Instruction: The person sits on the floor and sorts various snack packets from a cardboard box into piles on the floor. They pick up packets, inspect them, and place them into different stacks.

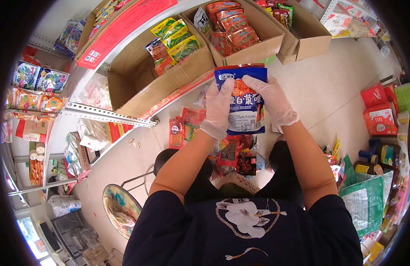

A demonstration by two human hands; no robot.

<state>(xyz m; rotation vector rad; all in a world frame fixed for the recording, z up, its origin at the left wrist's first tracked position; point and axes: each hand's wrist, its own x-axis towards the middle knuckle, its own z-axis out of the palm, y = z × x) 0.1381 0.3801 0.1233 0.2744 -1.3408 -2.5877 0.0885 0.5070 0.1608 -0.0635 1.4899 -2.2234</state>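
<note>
Blue packet (246, 106): held out before the person's body, above the floor, its printed front toward the camera; orange food picture in the middle, pale panel below.
Left hand (218, 107): in a thin clear glove, its grip closed on the packet's left side, thumb across the front, the fingers mostly hidden behind.
Right hand (276, 101): gloved likewise, grip closed on the packet's right side, thumb on the front near the upper corner.
Loose packets (228, 150): mostly red, strewn below and left of the blue packet, between and near the person's legs.
Middle carton (263, 48): open, just beyond the blue packet, holding red-orange packets (236, 29).
Left carton (165, 86): beyond and left of the blue packet, with yellow-green packets (184, 48) at one end.
Right carton (315, 48): beyond and right of the blue packet.
White shelf (109, 114): farther left of the blue packet.
Round stool (134, 201): left of and well below the blue packet, patterned seat.
Red boxes (380, 119): well to the blue packet's right.
Green bag (362, 204): below those, also right of the blue packet.
</note>
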